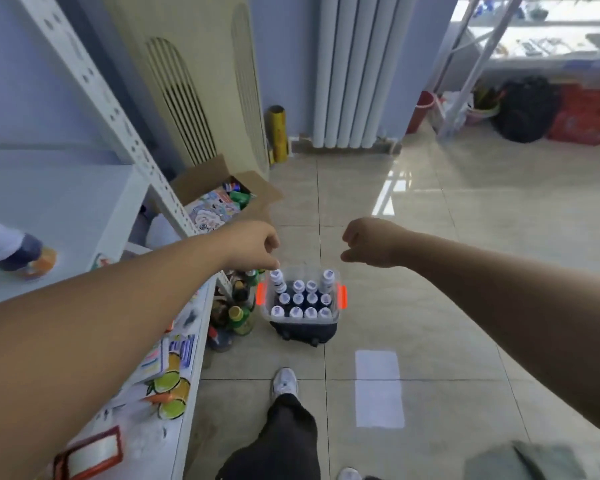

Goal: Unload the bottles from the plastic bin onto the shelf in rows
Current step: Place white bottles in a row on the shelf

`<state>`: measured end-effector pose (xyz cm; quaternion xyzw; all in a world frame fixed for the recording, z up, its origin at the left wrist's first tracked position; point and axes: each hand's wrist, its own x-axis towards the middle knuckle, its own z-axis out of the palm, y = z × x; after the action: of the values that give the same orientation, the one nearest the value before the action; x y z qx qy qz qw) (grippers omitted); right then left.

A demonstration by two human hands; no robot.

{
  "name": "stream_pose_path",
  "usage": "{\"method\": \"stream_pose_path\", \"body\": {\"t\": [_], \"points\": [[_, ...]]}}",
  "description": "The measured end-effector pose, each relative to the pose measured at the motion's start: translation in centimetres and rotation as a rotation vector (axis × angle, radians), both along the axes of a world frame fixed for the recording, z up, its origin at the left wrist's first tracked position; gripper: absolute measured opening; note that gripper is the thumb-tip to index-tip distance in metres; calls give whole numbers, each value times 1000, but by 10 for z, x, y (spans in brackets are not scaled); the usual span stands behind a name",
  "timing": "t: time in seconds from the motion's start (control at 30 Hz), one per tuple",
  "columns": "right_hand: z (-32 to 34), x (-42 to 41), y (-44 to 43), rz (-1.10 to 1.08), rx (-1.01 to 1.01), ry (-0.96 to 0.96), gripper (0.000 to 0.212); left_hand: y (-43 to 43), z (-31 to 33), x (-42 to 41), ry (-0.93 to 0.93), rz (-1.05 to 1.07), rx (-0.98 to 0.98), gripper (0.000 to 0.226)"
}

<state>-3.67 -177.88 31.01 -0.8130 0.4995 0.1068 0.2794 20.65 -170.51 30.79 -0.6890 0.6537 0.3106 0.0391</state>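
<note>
The left hand [253, 244], fingers curled, is hovering at the cap of a tilted white-capped bottle [277, 281] in the plastic bin's [331, 318] back-left corner, and I cannot tell whether it is gripping. The right hand [368, 244] is hanging curled and empty. A weak cap pinch risks dropping the bottle.

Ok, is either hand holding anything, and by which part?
The left hand seems to pinch the raised back-left bottle by its cap; the right hand is curled, holding nothing.

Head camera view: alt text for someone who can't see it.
Two arms reach toward a clear plastic bin with orange latches, full of white-capped bottles, on a tiled floor. The left hand touches the back-left bottle; the right hand hovers curled above the bin. A white shelf stands at left.
</note>
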Motion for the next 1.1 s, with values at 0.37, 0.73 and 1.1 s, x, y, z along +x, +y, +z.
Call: {"method": "stream_pose_path", "body": {"t": [0.37, 0.73, 1.1], "points": [[-144, 27, -75, -191, 159, 85, 51, -71, -165, 65, 7, 116, 221, 48], [-316, 55, -110, -209, 240, 138, 25, -118, -323, 56, 47, 109, 298, 44], [-424, 67, -109, -161, 41, 230, 40, -114, -438, 45, -13, 213, 79, 61]]}}
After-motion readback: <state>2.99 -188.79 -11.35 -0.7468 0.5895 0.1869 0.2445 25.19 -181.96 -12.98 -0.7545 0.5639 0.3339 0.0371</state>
